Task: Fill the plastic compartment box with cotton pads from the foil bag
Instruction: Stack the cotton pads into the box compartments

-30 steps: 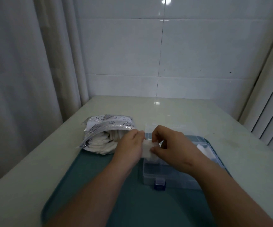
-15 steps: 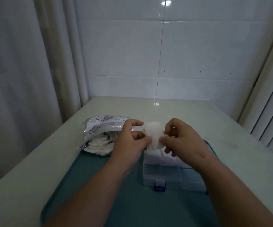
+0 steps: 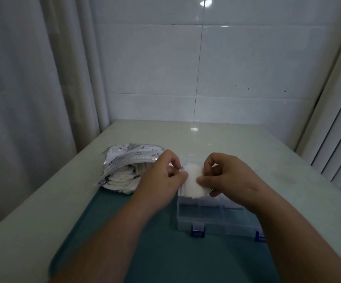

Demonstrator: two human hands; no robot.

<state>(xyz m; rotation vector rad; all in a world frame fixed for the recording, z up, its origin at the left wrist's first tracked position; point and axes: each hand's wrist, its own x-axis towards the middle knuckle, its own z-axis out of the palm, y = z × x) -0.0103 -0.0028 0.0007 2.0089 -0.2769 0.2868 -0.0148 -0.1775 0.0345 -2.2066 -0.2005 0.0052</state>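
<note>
Cotton pads (image 3: 193, 181) lowered over box (image 3: 206, 218); left hand (image 3: 161, 180), right hand (image 3: 229, 178) pinching

Light is dim and flat with a grey-green cast. A small glare spot shines high on the glossy tiled wall (image 3: 247, 64) and repeats faintly on the far end of the table (image 3: 206, 137), and shadows are soft. The left hand (image 3: 161, 176), right hand (image 3: 226, 176) and the cotton pads (image 3: 193, 180) they pinch are slightly motion-blurred, while the wide lens bows the curtain (image 3: 22, 99) and blinds (image 3: 339, 150) at the edges.
</note>
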